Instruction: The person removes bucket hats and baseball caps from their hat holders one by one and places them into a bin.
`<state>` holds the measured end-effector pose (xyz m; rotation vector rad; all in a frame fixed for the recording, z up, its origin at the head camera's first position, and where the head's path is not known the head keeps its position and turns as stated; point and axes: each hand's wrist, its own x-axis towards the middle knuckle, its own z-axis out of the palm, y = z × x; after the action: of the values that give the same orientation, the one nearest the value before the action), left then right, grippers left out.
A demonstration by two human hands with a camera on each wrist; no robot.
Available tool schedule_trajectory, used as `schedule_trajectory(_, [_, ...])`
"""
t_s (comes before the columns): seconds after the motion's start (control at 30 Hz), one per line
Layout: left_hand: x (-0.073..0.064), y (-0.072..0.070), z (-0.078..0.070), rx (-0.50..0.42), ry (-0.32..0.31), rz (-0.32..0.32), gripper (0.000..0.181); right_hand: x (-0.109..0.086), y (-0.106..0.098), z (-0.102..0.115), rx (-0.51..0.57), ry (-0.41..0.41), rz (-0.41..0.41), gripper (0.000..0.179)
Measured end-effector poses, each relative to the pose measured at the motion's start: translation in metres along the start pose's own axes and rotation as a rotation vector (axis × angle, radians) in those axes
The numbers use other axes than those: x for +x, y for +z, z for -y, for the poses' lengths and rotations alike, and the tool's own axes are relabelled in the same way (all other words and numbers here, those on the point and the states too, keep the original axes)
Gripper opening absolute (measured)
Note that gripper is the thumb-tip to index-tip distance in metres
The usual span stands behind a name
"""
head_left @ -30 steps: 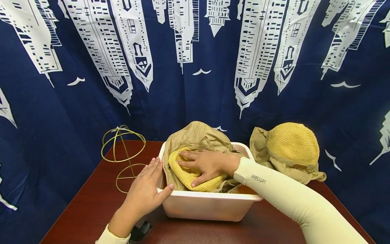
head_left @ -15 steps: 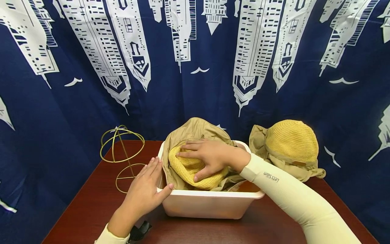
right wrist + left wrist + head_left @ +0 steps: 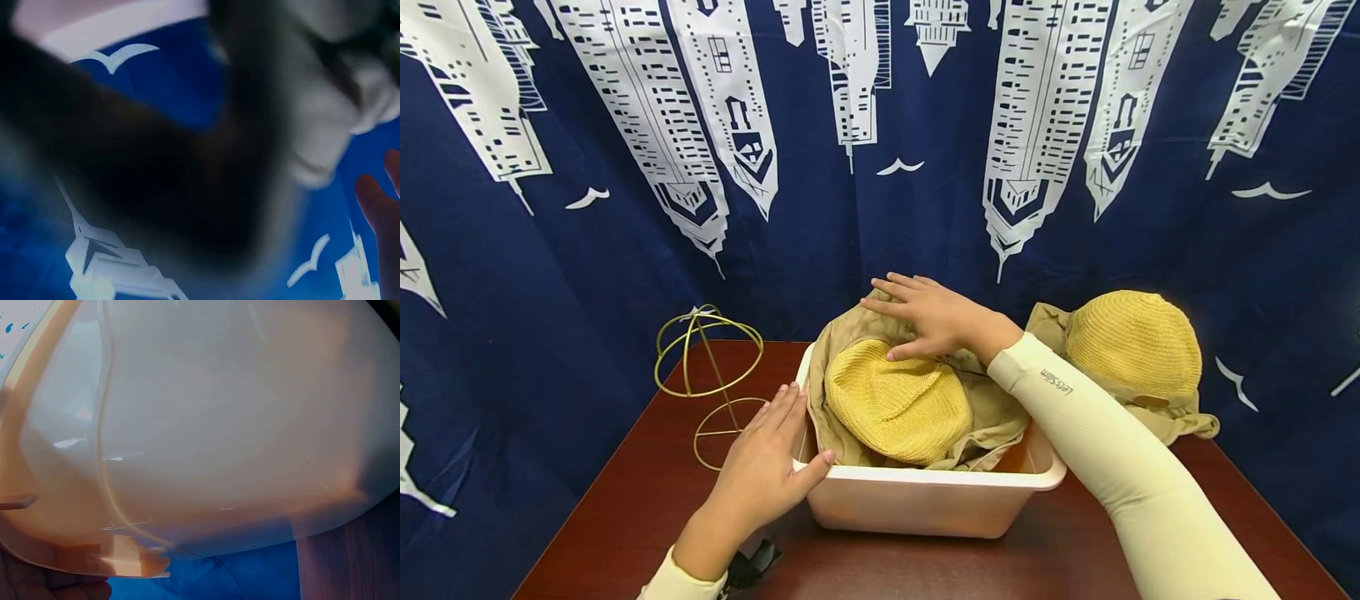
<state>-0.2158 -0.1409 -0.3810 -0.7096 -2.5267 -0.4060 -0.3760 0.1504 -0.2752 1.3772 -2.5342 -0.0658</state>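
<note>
A yellow knitted sun hat with a khaki brim (image 3: 898,404) lies in the pale pink plastic bin (image 3: 917,500), its crown up and slightly dented. Over its far side hovers my right hand (image 3: 943,321), fingers spread and straight, apparently off the crown and near the khaki cloth. My left hand (image 3: 763,462) rests against the bin's left rim with straight fingers. Close up in the left wrist view is the bin's wall (image 3: 237,425), with fingers (image 3: 56,589) at its edge. A blurred dark shape blocks much of the right wrist view; fingertips (image 3: 375,200) show at its right.
A second yellow and khaki hat (image 3: 1138,350) sits on the table (image 3: 647,492) right of the bin, partly behind the right sleeve. To the left stands a gold wire hat stand (image 3: 709,354). A blue printed curtain (image 3: 850,242) hangs behind the table.
My right hand has lifted off the yellow crown and moved back toward the bin's far side, uncovering the crown. The left hand stays at the rim.
</note>
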Motion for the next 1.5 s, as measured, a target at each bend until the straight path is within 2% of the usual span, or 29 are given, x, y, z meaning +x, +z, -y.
schedule_trajectory(0.1, [-0.001,-0.001,0.000,0.001,0.006,-0.006,0.082,0.005,0.007,-0.004,0.012,0.049,0.058,0.089])
schedule_trajectory(0.23, [-0.001,-0.002,0.000,0.001,0.015,-0.014,0.082,0.010,0.016,-0.009,0.053,0.083,0.078,0.089])
schedule_trajectory(0.43, [-0.001,-0.002,0.001,0.012,0.008,-0.021,0.083,0.011,0.022,-0.014,0.108,0.041,0.028,0.085])
schedule_trajectory(0.57, [0.000,-0.001,0.001,0.005,0.008,-0.004,0.083,0.006,0.019,-0.011,0.098,0.026,-0.015,0.083])
schedule_trajectory(0.8, [0.000,-0.003,0.001,0.008,0.003,-0.015,0.084,0.000,0.005,0.018,0.016,-0.147,-0.093,0.076])
schedule_trajectory(0.97, [0.001,-0.001,0.002,0.007,0.015,-0.009,0.083,-0.008,0.004,0.046,-0.006,-0.246,-0.068,0.075])
schedule_trajectory(1.17, [0.001,-0.002,0.000,0.003,0.000,0.006,0.083,-0.013,0.015,0.061,-0.051,-0.275,0.034,0.083])
schedule_trajectory(1.5, [0.001,-0.001,0.002,0.008,0.006,-0.001,0.083,-0.014,0.019,0.073,-0.010,-0.327,0.033,0.084])
